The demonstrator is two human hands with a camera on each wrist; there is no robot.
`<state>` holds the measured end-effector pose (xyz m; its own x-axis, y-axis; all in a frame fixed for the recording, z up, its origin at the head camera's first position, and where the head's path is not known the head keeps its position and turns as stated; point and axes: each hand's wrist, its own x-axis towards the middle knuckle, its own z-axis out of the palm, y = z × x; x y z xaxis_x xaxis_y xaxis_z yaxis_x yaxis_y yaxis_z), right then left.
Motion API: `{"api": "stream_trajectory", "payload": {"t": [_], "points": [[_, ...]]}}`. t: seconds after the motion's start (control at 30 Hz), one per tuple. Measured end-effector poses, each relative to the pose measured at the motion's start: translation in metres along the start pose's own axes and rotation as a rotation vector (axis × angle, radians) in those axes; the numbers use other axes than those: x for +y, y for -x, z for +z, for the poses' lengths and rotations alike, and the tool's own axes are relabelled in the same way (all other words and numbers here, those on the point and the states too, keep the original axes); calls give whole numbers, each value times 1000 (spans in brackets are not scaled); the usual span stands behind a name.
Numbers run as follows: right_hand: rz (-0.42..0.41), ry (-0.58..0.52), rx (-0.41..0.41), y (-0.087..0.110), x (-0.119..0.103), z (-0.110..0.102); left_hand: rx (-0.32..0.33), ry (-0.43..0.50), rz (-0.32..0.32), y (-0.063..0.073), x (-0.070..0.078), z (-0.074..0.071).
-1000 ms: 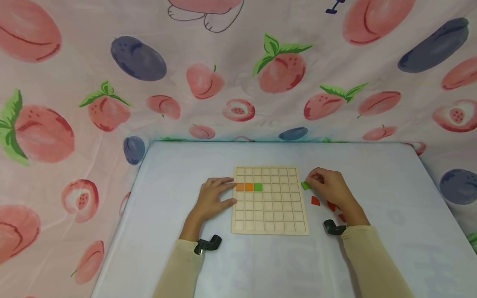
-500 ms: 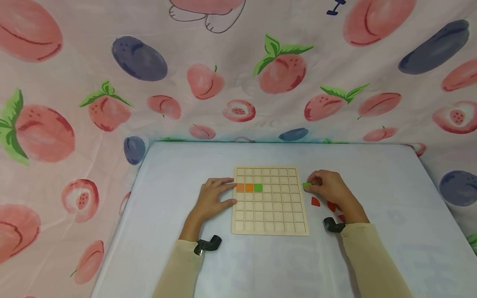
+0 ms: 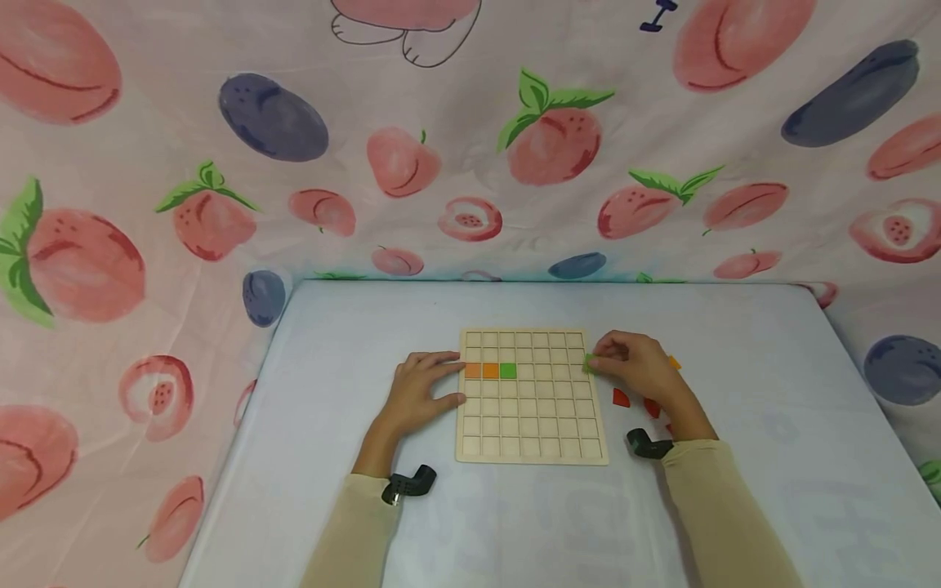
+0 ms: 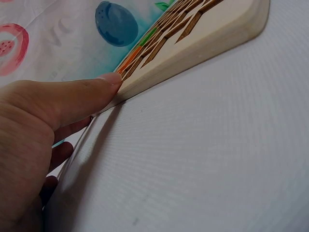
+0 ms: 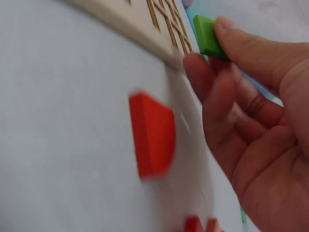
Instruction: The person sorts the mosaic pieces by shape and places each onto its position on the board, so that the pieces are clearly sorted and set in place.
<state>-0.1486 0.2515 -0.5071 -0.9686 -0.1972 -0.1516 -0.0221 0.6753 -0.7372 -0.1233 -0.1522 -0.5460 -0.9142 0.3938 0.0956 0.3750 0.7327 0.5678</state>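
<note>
A wooden grid board (image 3: 540,408) lies on the white table. In its third row from the back sit two orange square tiles (image 3: 482,371) and a green square tile (image 3: 508,371), side by side from the left edge. My left hand (image 3: 417,390) rests at the board's left side; its thumb touches the edge in the left wrist view. Over the board's right edge, my right hand (image 3: 638,367) pinches another green square tile (image 5: 206,36) between thumb and fingers, above the table. Part of that tile is covered by the fingertips.
A red quarter-round piece (image 3: 621,398) lies right of the board, under the right hand. Further red pieces (image 3: 651,407) lie near the right wrist, partly hidden. An orange piece (image 3: 674,362) shows behind that hand. A fruit-print cloth (image 3: 470,163) rises behind the table.
My right hand has picked up the green tile and moved left to the board's right edge with it. The orange piece behind it has come into view. My left hand stays still.
</note>
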Motion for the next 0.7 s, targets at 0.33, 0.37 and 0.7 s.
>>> {"api": "stream_trajectory", "payload": {"t": [0.33, 0.37, 0.7], "points": [[-39, -246, -65, -7, -15, 25, 10, 4, 9, 0, -1, 1], [-49, -264, -71, -8, -17, 27, 10, 2, 10, 1, -1, 1], [-8, -444, -62, -12, -43, 49, 5, 10, 7, 0, -1, 1]]}}
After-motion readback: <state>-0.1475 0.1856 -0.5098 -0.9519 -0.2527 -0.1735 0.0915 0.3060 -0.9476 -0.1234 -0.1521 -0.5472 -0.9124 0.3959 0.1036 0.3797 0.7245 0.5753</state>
